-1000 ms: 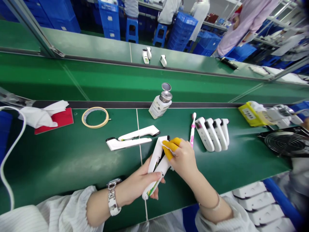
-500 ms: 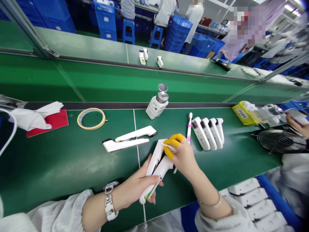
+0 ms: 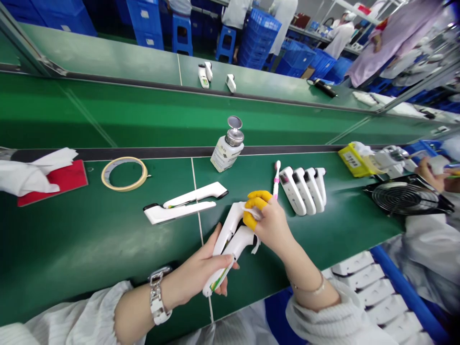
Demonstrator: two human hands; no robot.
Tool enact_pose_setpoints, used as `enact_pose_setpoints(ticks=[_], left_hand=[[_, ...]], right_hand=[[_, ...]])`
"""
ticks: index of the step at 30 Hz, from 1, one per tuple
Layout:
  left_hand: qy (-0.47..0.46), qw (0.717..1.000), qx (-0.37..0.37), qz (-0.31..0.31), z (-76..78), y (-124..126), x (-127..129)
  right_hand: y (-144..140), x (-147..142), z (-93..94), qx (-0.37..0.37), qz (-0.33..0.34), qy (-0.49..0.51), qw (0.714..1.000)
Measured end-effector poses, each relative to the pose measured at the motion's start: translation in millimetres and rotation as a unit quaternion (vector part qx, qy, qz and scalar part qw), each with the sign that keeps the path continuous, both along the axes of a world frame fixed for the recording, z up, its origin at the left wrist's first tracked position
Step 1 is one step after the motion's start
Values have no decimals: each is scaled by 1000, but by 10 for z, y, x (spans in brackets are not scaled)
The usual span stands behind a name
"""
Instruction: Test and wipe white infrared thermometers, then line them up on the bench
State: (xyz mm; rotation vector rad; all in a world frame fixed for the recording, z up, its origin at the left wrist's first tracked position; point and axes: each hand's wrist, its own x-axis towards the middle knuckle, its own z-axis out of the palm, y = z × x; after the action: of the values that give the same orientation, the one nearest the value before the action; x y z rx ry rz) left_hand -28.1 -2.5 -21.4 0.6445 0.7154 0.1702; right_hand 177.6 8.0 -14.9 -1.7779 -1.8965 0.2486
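Observation:
My left hand [image 3: 201,270] grips the handle of a white gun-shaped thermometer [image 3: 230,239], tilted with its head pointing away from me. My right hand [image 3: 271,225], with yellow finger cots on its fingertips, pinches a small white wipe [image 3: 251,214] against the thermometer's head. Two more white thermometers [image 3: 187,203] lie just left of it on the green table. A row of several white thermometers [image 3: 304,189] lies to the right, a pink-handled toothbrush [image 3: 276,179] beside them.
A white bottle with a metal pump top [image 3: 226,146] stands behind. A tape roll [image 3: 124,173], a red pad [image 3: 53,179] and white cloth [image 3: 25,172] lie left. A black fan [image 3: 408,196], a yellow box [image 3: 354,158] and another person's hand [image 3: 429,172] are right. White trays [image 3: 366,292] sit below the table edge.
The view has shifted so that everything sits further left and up. My right hand's fingertips have moved slightly over the thermometer's head with the wipe. My left hand keeps its grip.

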Motion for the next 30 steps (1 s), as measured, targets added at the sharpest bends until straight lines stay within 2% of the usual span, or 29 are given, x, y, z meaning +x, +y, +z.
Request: enact_pose_setpoints(ticks=[2, 6, 7, 10, 12, 17, 22, 27, 30], left_hand=[[-2, 1000, 1, -3, 2, 1, -3], [-6, 1000, -2, -1, -5, -1, -4], [-5, 1000, -2, -1, -5, -1, -2], [2, 1000, 0, -3, -1, -2, 3], [6, 1000, -1, -4, 3, -6, 5], [1, 1000, -3, 5, -9, -18, 3], [-6, 1000, 1, 6, -33, -9, 6], [-6, 1000, 0, 10, -43, -23, 8], [-4, 1000, 10, 10, -63, -41, 14]], right_hand=[[-4, -5, 31, 16, -16, 2, 1000], [-42, -55, 55, -32, 65, 3, 997], [-48, -68, 45, -34, 67, -16, 997], [-49, -93, 14, -2, 5, -99, 995], [-52, -102, 19, -5, -10, -121, 993], [-82, -97, 91, -90, 95, -5, 991], [-70, -117, 120, -58, 31, -150, 987], [-53, -181, 145, -113, 102, -84, 985], [-27, -200, 180, -122, 70, -184, 973]])
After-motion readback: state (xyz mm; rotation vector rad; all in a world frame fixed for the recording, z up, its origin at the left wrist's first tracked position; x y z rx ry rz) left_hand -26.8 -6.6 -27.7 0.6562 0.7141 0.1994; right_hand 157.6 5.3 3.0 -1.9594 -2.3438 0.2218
